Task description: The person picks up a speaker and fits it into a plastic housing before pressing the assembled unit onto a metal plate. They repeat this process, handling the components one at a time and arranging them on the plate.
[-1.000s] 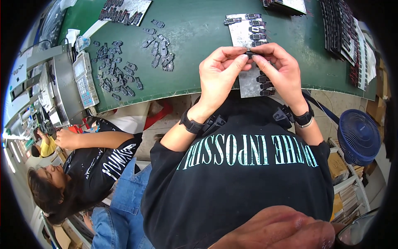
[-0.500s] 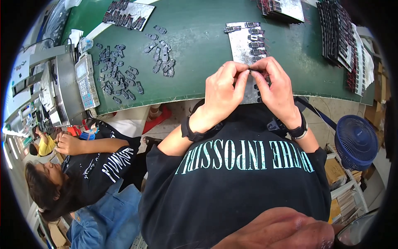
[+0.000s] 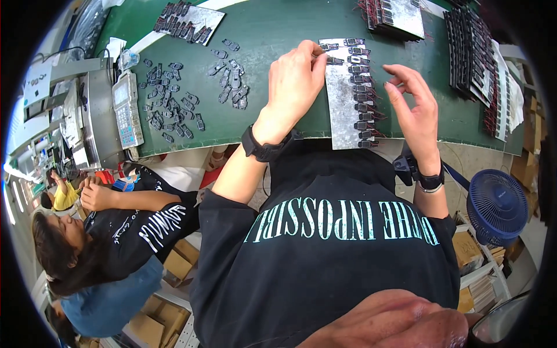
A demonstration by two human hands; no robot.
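Observation:
A metal plate [image 3: 343, 124] lies on the bench before me, a column of small black parts with thin red wires [image 3: 361, 89] along its right edge. At the plate's upper left, one small black part [image 3: 329, 47] lies at the top. Just below it, my left hand [image 3: 293, 78] has its fingers closed at the left end of another small black part [image 3: 335, 60]; the fingertips partly hide the contact. Right of the plate, my right hand [image 3: 413, 98] is raised with its fingers apart and nothing in them.
Loose black parts [image 3: 168, 98] lie scattered on the green bench [image 3: 278, 35] at left, beside a keypad device [image 3: 125, 110]. Loaded plates [image 3: 394, 20] are stacked at the far right, with more standing [image 3: 470, 55] beside them. A blue fan [image 3: 498, 200] and a seated person [image 3: 116, 232] flank me.
My hands were together over the plate, fingertips meeting. They have parted: the left moved up and left to the plate's upper left with a black part, the right moved right and opened.

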